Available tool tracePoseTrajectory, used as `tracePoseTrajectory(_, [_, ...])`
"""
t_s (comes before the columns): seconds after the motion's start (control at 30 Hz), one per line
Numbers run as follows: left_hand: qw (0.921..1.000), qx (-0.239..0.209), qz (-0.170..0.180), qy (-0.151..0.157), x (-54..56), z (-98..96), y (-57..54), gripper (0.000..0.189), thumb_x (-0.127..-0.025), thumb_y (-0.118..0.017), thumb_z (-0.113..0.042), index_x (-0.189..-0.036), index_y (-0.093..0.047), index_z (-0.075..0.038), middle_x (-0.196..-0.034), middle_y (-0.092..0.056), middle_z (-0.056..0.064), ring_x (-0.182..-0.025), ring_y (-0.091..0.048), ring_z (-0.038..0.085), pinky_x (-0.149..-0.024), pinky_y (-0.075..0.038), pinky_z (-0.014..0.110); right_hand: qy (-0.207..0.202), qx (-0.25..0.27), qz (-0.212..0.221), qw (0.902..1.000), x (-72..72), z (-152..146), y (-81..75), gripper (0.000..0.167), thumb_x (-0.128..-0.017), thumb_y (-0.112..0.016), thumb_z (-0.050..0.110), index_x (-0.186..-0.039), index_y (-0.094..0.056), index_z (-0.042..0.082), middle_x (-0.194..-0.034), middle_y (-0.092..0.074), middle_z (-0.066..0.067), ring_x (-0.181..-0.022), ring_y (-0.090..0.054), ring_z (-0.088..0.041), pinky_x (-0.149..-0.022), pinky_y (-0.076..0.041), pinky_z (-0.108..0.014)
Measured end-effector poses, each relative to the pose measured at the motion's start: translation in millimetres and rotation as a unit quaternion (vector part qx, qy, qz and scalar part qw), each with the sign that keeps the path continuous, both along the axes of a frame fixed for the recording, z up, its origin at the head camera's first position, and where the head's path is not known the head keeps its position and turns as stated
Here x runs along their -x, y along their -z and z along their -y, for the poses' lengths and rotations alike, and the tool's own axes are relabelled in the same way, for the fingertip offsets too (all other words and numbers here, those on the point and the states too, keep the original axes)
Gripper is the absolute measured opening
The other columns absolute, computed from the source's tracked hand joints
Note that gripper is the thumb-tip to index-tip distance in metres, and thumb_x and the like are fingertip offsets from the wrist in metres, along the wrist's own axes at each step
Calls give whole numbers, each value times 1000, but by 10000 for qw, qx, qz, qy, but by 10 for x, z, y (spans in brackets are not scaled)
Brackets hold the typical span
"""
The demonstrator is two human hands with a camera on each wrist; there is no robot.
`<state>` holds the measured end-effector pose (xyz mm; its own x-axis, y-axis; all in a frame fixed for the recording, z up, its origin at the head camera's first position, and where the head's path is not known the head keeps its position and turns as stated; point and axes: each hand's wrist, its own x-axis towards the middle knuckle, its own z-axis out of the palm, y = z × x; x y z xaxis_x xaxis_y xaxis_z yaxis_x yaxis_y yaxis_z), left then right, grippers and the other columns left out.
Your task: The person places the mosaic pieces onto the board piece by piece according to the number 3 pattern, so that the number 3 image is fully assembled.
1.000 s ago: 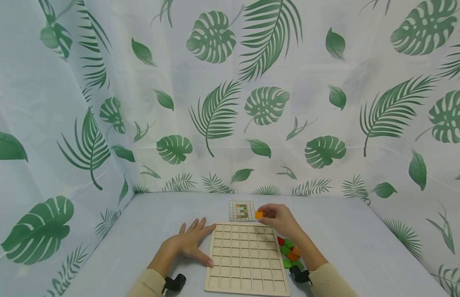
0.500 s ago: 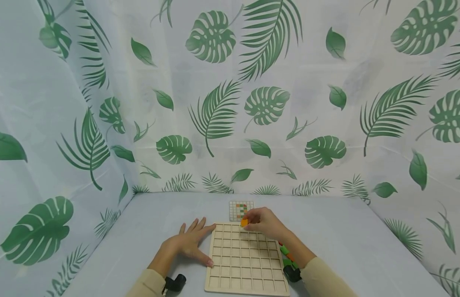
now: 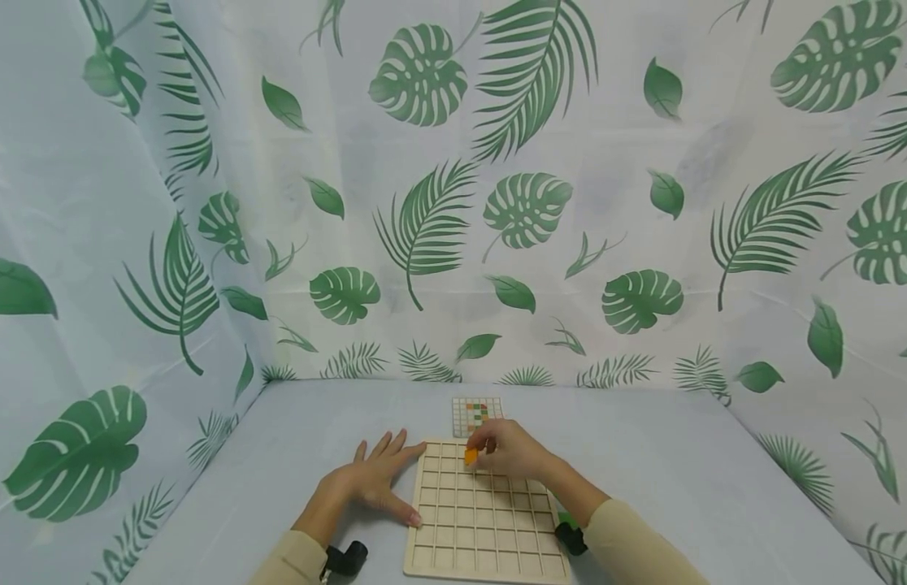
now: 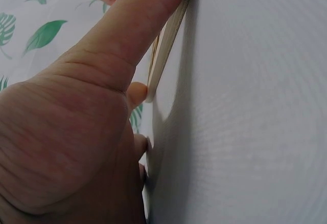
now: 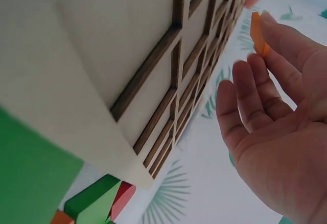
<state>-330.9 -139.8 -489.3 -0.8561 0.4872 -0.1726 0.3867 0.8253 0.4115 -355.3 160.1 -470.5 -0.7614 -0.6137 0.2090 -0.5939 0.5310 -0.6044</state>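
A pale wooden grid board (image 3: 464, 536) lies on the table, divided into square cells by raised strips. My right hand (image 3: 514, 451) pinches an orange square tile (image 3: 471, 457) between thumb and finger over the board's far rows. In the right wrist view the same orange tile (image 5: 258, 34) sits at the fingertips, the other fingers loosely bent. Fingers spread, my left hand (image 3: 376, 479) rests along the board's left edge, its thumb and index fingertip at the rim. The left wrist view shows that thumb (image 4: 120, 35) against the board's side (image 4: 166, 47).
Behind the board lies a small pattern card (image 3: 461, 416) with a grid of coloured squares. Loose tiles, including a green one (image 5: 94, 198) and a red one (image 5: 122, 199), lie by the board's right side, partly hidden by my right arm. A leaf-print cloth (image 3: 439, 325) hangs behind.
My right hand has carried the orange tile left and nearer, from beside the pattern card to over the board's far rows. The left hand has stayed put.
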Motion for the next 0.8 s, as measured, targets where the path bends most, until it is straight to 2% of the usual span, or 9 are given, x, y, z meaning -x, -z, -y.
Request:
tracePoseTrajectory(0.2, [10000,-40,-3,59,-3,9,17,124,-65,-85,-75,-165,-29,-30,-176,-10,16,-162,-4,43,-122,0,77,119,-280,96,9995,-20,87,3,19,-90,-82,12,-107,-78,5,-100,-71,-3,-76,-56,-7,-68,-52,-22])
tracePoseTrajectory(0.43, [10000,-61,-1,41,-12,8,19,123,-65,-85,-75,-165,-30,-30,-175,-10,16,-162,-4,43,-122,1,77,28,-432,108,9990,-45,137,-12,18,-89,-83,10,-104,-78,2,-97,-72,-6,-76,-59,-10,-68,-52,-24])
tracePoseTrajectory(0.8, [9999,-81,3,66,-24,20,-23,123,-65,-85,-75,-165,-29,-29,-175,-9,18,-162,-4,44,-122,1,78,108,-520,347,9980,-5,181,-3,15,-89,-83,14,-101,-78,7,-91,-71,1,-77,-58,-7,-67,-51,-22])
